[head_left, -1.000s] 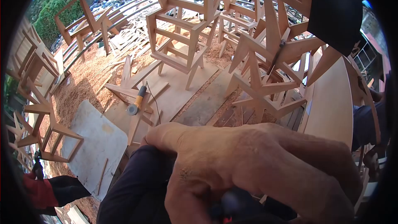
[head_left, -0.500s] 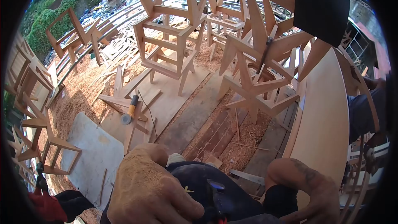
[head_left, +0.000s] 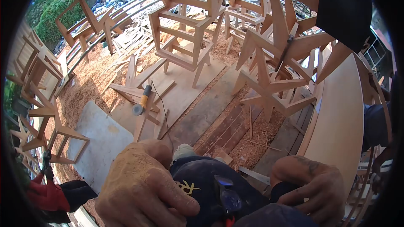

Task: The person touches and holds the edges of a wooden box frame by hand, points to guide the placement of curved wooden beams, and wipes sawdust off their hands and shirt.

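Note:
My left hand (head_left: 145,185), coated with pale dust, is at the lower left of my dark shirt (head_left: 202,172), fingers curled; anything inside them is hidden. Across the shirt, my right hand (head_left: 313,189) is bent inward, its fingers curled beside dark cloth. What it grips, if anything, cannot be made out. Glasses (head_left: 229,193) hang at my chest between the hands. Beyond my left hand, a yellow and grey power tool (head_left: 144,100) with a round head and a cord rests on wooden frame pieces.
Stacked wooden chair frames (head_left: 181,33) stand ahead, with more (head_left: 269,84) to the right. A pale curved panel (head_left: 338,117) runs along the right. Shavings (head_left: 90,84) and a white sheet (head_left: 101,138) lie left. A red sleeve (head_left: 48,195) and another person's dark clothing (head_left: 376,124) show at the edges.
The large hand over the centre a second ago has left that spot. Both hands now show apart near my torso, and the view has shifted slightly since the half-second frame.

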`<state>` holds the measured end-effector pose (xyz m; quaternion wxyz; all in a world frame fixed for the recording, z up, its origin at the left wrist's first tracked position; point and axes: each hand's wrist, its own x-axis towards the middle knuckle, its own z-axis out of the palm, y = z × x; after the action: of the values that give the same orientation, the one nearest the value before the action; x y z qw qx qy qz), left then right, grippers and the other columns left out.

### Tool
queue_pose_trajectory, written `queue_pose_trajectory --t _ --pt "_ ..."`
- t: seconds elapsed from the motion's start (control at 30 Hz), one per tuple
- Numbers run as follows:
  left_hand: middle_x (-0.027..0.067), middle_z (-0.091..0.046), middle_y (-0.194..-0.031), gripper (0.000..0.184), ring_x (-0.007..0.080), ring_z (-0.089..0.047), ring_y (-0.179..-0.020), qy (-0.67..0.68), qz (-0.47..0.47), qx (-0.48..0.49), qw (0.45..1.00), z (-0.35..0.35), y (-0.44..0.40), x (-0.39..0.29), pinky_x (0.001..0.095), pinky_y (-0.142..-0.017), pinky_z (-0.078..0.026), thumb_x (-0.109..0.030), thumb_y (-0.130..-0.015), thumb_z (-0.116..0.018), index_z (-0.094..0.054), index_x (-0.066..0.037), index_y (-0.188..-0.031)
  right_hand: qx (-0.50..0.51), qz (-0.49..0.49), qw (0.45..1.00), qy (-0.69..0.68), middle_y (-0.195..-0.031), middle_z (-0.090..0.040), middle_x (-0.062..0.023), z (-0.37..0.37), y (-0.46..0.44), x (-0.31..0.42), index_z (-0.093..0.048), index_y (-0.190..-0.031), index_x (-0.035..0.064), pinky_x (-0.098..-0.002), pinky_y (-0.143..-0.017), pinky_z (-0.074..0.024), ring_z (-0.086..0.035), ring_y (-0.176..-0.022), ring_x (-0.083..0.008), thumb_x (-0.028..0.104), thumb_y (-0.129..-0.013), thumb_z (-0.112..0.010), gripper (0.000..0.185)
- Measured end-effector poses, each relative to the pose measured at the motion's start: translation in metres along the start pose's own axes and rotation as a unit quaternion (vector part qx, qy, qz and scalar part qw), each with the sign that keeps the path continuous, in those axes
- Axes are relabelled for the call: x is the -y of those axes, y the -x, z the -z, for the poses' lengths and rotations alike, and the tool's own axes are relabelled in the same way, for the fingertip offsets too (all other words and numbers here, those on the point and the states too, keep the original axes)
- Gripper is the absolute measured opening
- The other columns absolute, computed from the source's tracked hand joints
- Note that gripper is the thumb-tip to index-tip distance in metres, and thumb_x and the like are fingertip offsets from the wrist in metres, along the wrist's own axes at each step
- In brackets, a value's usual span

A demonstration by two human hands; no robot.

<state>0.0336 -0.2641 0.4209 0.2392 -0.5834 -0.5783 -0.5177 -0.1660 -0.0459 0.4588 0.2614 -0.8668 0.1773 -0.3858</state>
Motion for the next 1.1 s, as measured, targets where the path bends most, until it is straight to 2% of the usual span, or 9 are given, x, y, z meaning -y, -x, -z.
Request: queue_pose_trajectory --t 0.07,0.17,0.2,0.37,0.47,0.6,0.77,0.87,1.1 --pt "0.0118 -0.063 -0.076 0.038 0.0226 -0.061 -0.066 0.045 0.017 0.048 0.998 0.011 0.009 -0.008 0.0409 -0.063 -0.050 -0.031 -0.086 -0.079 -0.071 0.001 -0.106 0.026 0.013 0.998 -0.048 -0.092 -0.069 -0.0157 0.006 -0.005 -0.016 -0.069 -0.089 0.0052 -0.0474 -0.074 -0.0572 -0.069 -0.079 -0.0329 0.014 -0.088 -0.063 0.010" --pt "0.0244 -0.056 -0.071 0.029 0.0365 -0.056 -0.059 0.219 -0.075 -0.053 0.971 0.019 0.026 -0.008 0.0554 -0.057 -0.048 -0.007 -0.095 -0.046 -0.070 0.009 -0.100 0.044 0.060 0.988 -0.132 -0.094 -0.070 -0.0133 0.019 -0.010 -0.046 -0.070 -0.091 0.0080 -0.0428 -0.073 -0.0565 -0.068 -0.076 -0.0282 0.018 -0.090 -0.063 0.012" --pt "0.0237 -0.057 -0.070 0.026 0.0305 -0.058 -0.060 0.262 -0.103 -0.015 0.960 0.036 0.030 0.000 0.0484 -0.055 -0.050 -0.010 -0.094 -0.051 -0.071 0.008 -0.100 0.033 0.085 0.985 -0.149 -0.094 -0.071 -0.0121 0.024 -0.010 -0.058 -0.070 -0.091 0.0089 -0.0413 -0.072 -0.0562 -0.067 -0.075 -0.0264 0.019 -0.090 -0.063 0.012" --pt "0.0176 -0.066 -0.089 0.040 0.0201 -0.062 -0.068 0.143 -0.013 -0.330 0.933 0.042 0.087 0.021 0.0331 -0.058 -0.051 -0.028 -0.093 -0.069 -0.069 0.008 -0.111 0.047 0.066 0.965 -0.249 -0.091 -0.073 -0.0090 0.034 -0.031 -0.132 -0.071 -0.091 0.0113 -0.0364 -0.069 -0.0557 -0.067 -0.068 -0.0209 0.020 -0.089 -0.063 0.011" --pt "0.0174 -0.068 -0.101 0.066 0.0230 -0.066 -0.089 0.168 0.040 -0.452 0.875 0.036 0.090 0.034 0.0330 -0.072 -0.052 -0.039 -0.085 -0.081 -0.065 0.015 -0.117 0.008 0.240 0.942 -0.236 -0.097 -0.072 -0.0111 0.019 -0.035 -0.215 -0.069 -0.108 0.0162 -0.0477 -0.070 -0.0570 -0.064 -0.063 -0.0250 0.035 -0.093 -0.070 0.024" --pt "0.0244 -0.066 -0.108 0.073 0.0325 -0.066 -0.100 0.092 -0.024 -0.501 0.860 0.028 0.077 0.033 0.0427 -0.086 -0.052 -0.044 -0.080 -0.084 -0.064 0.012 -0.122 -0.060 0.072 0.930 -0.356 -0.092 -0.074 -0.0194 0.022 -0.029 -0.283 -0.071 -0.107 -0.0022 -0.0437 -0.073 -0.0587 -0.072 -0.071 -0.0284 0.013 -0.090 -0.074 0.023" --pt "0.0334 -0.056 -0.134 0.101 0.0436 -0.058 -0.123 0.185 -0.075 -0.313 0.928 0.100 0.132 0.038 0.0466 -0.104 -0.045 -0.054 -0.072 -0.087 -0.052 0.017 -0.134 -0.250 -0.171 0.839 -0.451 -0.096 -0.072 -0.0220 -0.026 0.009 -0.375 -0.061 -0.124 -0.0104 -0.0458 -0.079 -0.0579 -0.072 -0.084 -0.0287 0.021 -0.084 -0.082 0.054" --pt "0.0327 -0.057 -0.134 0.098 0.0442 -0.058 -0.122 0.142 -0.045 -0.293 0.944 0.129 0.151 0.032 0.0474 -0.104 -0.046 -0.054 -0.072 -0.087 -0.054 0.016 -0.133 -0.252 -0.365 0.762 -0.471 -0.101 -0.071 -0.0189 -0.032 0.005 -0.410 -0.059 -0.129 -0.0095 -0.0425 -0.083 -0.0566 -0.070 -0.089 -0.0249 0.018 -0.084 -0.082 0.057" --pt "0.0266 -0.061 -0.129 0.085 0.0376 -0.061 -0.117 0.004 -0.023 -0.319 0.948 0.187 0.190 0.036 0.0435 -0.097 -0.048 -0.051 -0.077 -0.085 -0.058 0.008 -0.132 -0.055 -0.422 0.776 -0.466 -0.103 -0.070 -0.0136 0.008 -0.037 -0.512 -0.059 -0.132 -0.0054 -0.0351 -0.085 -0.0537 -0.067 -0.092 -0.0208 0.016 -0.085 -0.079 0.056"
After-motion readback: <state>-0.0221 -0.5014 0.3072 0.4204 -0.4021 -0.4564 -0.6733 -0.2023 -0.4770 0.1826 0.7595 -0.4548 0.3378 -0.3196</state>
